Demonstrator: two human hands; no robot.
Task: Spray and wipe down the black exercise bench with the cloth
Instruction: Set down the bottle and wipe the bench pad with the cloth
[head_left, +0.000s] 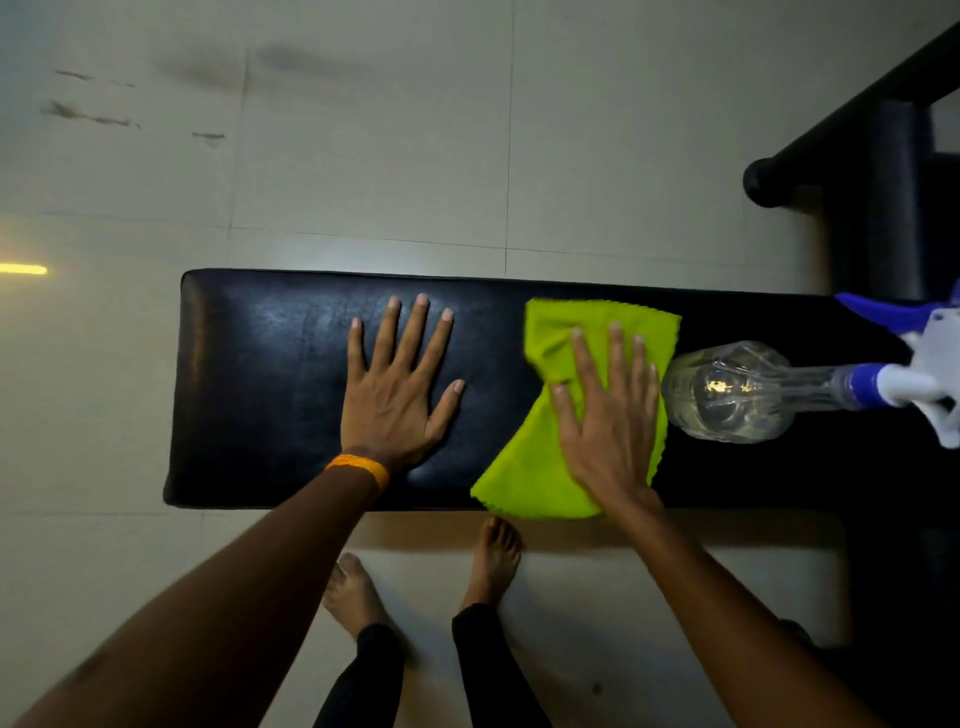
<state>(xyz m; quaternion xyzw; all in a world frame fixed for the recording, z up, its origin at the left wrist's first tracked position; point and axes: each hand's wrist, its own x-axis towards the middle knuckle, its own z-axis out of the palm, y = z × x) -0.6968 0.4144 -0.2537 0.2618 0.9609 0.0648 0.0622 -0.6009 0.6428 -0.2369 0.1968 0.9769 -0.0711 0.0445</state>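
The black padded exercise bench (260, 374) runs left to right across the middle of the view. My left hand (397, 395) lies flat on its surface with fingers spread, holding nothing. My right hand (608, 410) presses flat on a lime-green cloth (524, 467) spread on the bench right of centre. A clear spray bottle (727, 395) with a blue and white trigger head lies on its side on the bench, just right of the cloth.
Pale tiled floor (363, 156) surrounds the bench. A black metal frame with a round bar end (763, 179) stands at the upper right. My bare feet (493, 561) are on the floor at the bench's near edge.
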